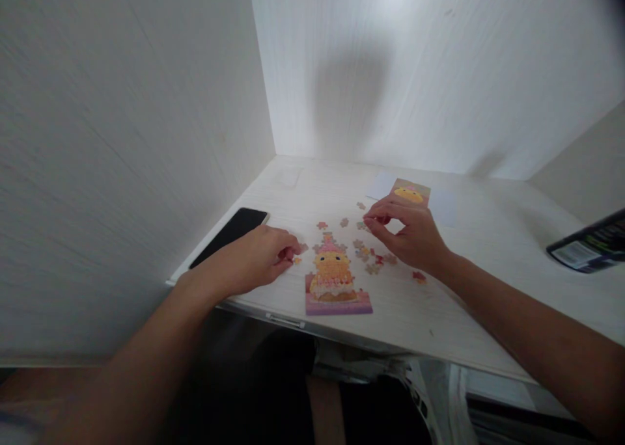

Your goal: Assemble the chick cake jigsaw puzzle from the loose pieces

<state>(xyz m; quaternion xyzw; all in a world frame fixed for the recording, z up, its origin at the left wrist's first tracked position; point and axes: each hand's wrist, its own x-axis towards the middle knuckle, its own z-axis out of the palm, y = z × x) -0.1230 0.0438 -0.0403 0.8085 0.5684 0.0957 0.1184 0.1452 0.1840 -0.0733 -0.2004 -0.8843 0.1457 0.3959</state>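
Observation:
A partly joined jigsaw puzzle (336, 282) lies near the table's front edge, showing a yellow, round-faced figure on a pink and purple ground. Left of it rests my left hand (266, 256), fingers curled, its tips beside a pale puzzle piece (303, 247) and a small yellow piece (297, 260). My right hand (410, 233) hovers right of the puzzle, thumb and index tip pinched together by a greyish piece (361, 226). Whatever lies between the fingertips of either hand is too small to tell. Loose pieces (374, 269) are scattered between the puzzle and my right hand.
Behind my right hand lies a picture card (413, 191) with the yellow figure, on pale paper (442, 205). A black phone (232, 233) lies at the left. A dark can or bottle (590, 246) is at the right edge. White panels (332, 74) enclose the table (312, 185).

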